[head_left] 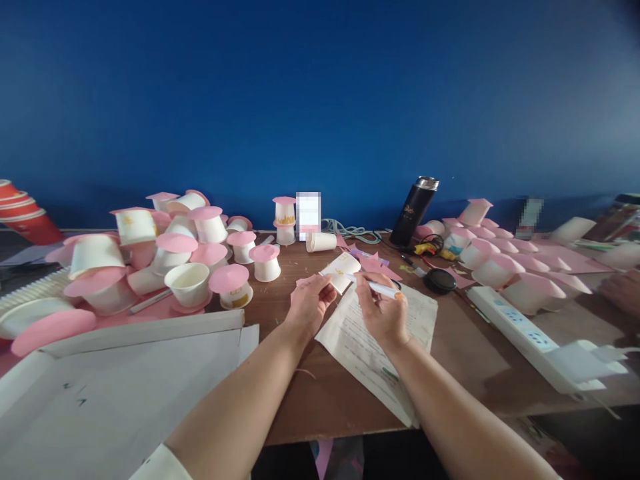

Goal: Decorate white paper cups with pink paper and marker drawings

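My left hand [311, 303] is closed on a white paper cup [345, 265] that lies tipped sideways, with yellowish marks on its wall. A bit of pink paper shows beside the left fingers. My right hand [383, 307] grips a white marker [383, 289] with an orange end, its tip close to the cup wall. Under the right hand lies a printed sheet of paper [345, 340]. Another paper cup [321, 242] rests on its side just beyond, and pink paper scraps [373, 265] lie behind the right hand.
Paper cups with pink discs [230, 280] crowd the left, behind a white box lid [150, 393]. A black thermos [414, 213] leans by the blue wall. On the right are a power strip [515, 333], a black round lid [440, 281], more pink-topped cups [495, 263] and another person's hand [620, 293].
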